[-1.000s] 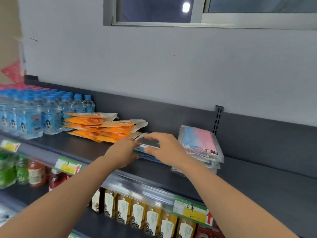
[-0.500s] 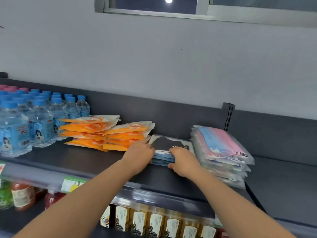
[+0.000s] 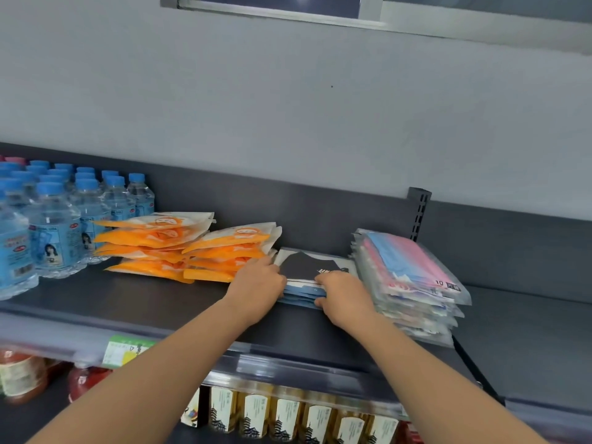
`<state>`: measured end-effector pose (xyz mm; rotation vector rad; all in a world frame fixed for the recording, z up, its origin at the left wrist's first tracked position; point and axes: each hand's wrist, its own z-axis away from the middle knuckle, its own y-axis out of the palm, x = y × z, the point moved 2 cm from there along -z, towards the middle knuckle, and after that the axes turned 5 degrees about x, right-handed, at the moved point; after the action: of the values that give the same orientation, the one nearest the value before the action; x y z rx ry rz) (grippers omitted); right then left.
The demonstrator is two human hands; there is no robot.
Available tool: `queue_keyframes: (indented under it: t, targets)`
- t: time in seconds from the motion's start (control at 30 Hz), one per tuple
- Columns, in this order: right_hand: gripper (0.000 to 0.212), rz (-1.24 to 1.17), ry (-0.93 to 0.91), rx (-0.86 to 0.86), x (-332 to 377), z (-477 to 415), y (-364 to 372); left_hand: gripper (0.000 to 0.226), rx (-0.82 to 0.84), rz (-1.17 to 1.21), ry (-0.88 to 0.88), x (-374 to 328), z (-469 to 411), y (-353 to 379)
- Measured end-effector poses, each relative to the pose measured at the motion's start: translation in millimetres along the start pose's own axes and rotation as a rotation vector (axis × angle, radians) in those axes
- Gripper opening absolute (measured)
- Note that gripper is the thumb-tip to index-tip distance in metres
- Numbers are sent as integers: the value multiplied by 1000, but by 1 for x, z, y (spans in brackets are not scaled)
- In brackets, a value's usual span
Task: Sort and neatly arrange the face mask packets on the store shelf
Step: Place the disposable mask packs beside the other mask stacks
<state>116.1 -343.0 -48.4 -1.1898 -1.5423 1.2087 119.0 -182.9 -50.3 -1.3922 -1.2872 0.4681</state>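
A small stack of dark face mask packets [image 3: 307, 267] with blue and white edges lies flat on the dark shelf [image 3: 153, 302]. My left hand [image 3: 259, 286] presses against the stack's left front corner. My right hand [image 3: 344, 294] grips its right front edge. Orange and white packets [image 3: 179, 248] sit in two loose piles just left of the stack. A taller pile of clear packets with pink and blue masks [image 3: 410, 277] stands right of it, touching my right hand's side.
Blue-capped water bottles [image 3: 54, 225] crowd the shelf's left end. A slotted upright [image 3: 419, 213] rises behind the pink and blue pile. Bare shelf lies to the far right. Below the price rail [image 3: 288, 370] are tea bottles [image 3: 278, 418] and red bottles.
The dark stack went down from mid-air onto the shelf and slid back between the orange and pink piles. Both hands now hold its front edge. The view has moved closer.
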Motion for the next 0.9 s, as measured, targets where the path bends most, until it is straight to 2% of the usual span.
queue_keyframes:
  t: [0.33,0.47,0.57,0.63,0.77,0.9]
  targets:
    - [36,12,-70,3,4,-2,2,26,-7,-63,-36,-6,4,2]
    - [44,-52,-102,-67,16,-4,-4,12,-208,13,36,1,19,-9]
    - [53,-177,-163,-195,31,-8,-17,22,-401,84,-26,26,33,-17]
    - [58,-231,-226,-251,45,-12,-25,34,-453,96,-120,49,43,-19]
    - [70,-181,-320,-206,74,-22,-28,70,-352,83,-259,91,55,-5]
    - [76,-54,-379,-171,97,-37,-20,78,-167,4,-247,113,58,13]
